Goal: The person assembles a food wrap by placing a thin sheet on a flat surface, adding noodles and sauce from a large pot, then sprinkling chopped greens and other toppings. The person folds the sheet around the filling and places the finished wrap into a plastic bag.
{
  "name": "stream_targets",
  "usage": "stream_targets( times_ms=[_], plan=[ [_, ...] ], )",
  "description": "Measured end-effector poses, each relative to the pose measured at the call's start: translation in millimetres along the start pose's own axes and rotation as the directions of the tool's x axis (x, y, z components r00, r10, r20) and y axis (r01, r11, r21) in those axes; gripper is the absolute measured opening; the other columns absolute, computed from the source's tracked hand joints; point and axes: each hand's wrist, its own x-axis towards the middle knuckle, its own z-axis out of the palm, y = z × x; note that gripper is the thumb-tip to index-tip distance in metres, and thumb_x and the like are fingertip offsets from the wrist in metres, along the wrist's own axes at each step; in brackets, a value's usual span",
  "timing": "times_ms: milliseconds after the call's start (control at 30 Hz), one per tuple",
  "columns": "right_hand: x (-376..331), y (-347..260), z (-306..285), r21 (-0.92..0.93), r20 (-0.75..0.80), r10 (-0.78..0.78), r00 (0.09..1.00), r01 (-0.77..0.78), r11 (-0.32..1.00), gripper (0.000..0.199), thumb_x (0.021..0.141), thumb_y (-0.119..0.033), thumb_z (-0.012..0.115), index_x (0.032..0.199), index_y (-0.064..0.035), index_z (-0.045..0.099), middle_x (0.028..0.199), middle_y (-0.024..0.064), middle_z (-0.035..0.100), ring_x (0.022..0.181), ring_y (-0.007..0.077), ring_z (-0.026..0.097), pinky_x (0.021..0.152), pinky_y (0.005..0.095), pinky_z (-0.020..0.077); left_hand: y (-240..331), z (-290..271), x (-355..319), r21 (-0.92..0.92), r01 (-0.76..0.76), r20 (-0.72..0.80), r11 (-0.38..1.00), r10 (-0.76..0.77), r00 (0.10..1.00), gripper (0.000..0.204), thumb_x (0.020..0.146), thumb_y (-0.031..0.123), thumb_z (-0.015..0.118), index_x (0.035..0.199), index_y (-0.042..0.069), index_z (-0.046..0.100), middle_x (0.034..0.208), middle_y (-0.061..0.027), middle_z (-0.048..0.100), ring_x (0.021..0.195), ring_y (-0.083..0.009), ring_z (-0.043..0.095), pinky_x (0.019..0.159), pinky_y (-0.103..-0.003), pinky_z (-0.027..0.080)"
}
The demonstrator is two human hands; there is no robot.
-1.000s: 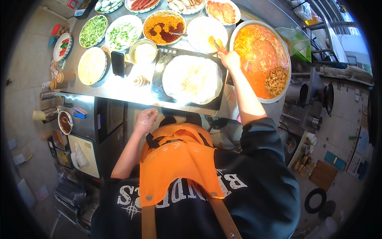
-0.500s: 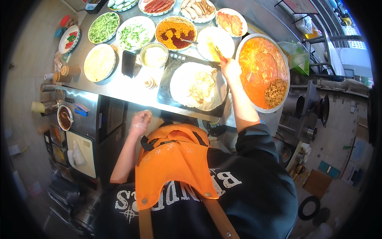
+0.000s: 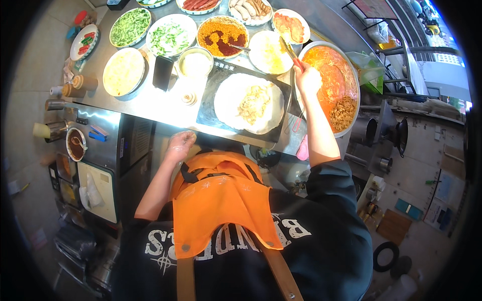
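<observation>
From the head camera, the black rectangular griddle plate [image 3: 211,108] lies on the shiny steel counter [image 3: 150,103], and everything else sits around it. On the plate rests a thin, pale round flatbread [image 3: 228,103] with a small heap of yellowish shredded filling [image 3: 253,100] on its middle. Just right of the plate, the right hand [image 3: 307,80] is closed around a pair of long red-handled tongs [image 3: 291,52], whose tips reach up over a white plate of pale yellow food [image 3: 266,52] behind the plate. Further right stands a large round metal basin of orange shredded vegetables and brown noodles [image 3: 334,83] (it touches the wrist's far side). The left hand [image 3: 179,143], in a clear thin glove, hangs below the plate's near edge, off the counter, fingers loosely curled and holding nothing. Behind the plate stand a bowl of red-brown chilli paste [image 3: 221,35] and a bowl of chopped green onion [image 3: 170,36]; to the left of the plate, a round bowl of pale batter [image 3: 123,72].
</observation>
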Motion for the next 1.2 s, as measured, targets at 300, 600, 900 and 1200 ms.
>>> stream_targets(
  times_ms=[300,600,900,1200],
  plan=[
    [11.2,-6.3,35.5,-0.175,0.256,0.093,0.962,-0.048,0.983,0.034,0.093,-0.045,0.075,0.116,-0.0224,0.083,0.107,0.0141,0.079,0.103,0.0338,0.076,0.091,0.0458,0.0592,2.6,6.3,6.4,0.133,-0.116,-0.049,0.984,0.123,0.991,0.027,0.102,0.024,0.073,0.111,-0.001,0.074,0.093,-0.0049,0.071,0.079,-0.0122,0.064,0.072,-0.032,0.053],
    [-77.9,30.8,-88.4,0.298,0.236,-0.148,0.96,0.073,0.952,0.034,0.09,-0.036,0.079,0.116,-0.0143,0.083,0.093,0.0184,0.079,0.088,0.0328,0.078,0.082,0.0429,0.0605,8.8,17.9,-17.6,-0.05,0.121,-0.024,0.991,-0.122,0.992,0.035,0.102,0.032,0.074,0.121,0.002,0.074,0.092,-0.0032,0.072,0.08,-0.0113,0.064,0.073,-0.03,0.052],
    [-207.3,28.1,-19.9,0.231,0.324,-0.042,0.945,-0.036,0.972,0.045,0.092,-0.032,0.079,0.128,-0.0057,0.074,0.104,0.0215,0.078,0.099,0.0383,0.077,0.087,0.0464,0.0597,3.9,33.3,-20.7,-0.079,0.061,-0.091,0.995,-0.068,0.994,0.04,0.102,0.036,0.075,0.125,0.003,0.073,0.096,-0.0021,0.073,0.081,-0.0105,0.064,0.073,-0.03,0.052],
    [-189.7,43.1,-77.6,0.016,0.439,-0.063,0.896,0.062,0.998,0.043,0.088,-0.034,0.084,0.121,-0.0091,0.077,0.097,0.0159,0.08,0.09,0.0342,0.078,0.081,0.0445,0.061,-31.0,-1.7,-48.6,-0.309,0.191,-0.182,0.932,-0.255,0.95,0.028,0.103,0.03,0.074,0.119,0.007,0.073,0.092,0.0024,0.071,0.08,-0.0098,0.064,0.072,-0.029,0.052]
  ],
)
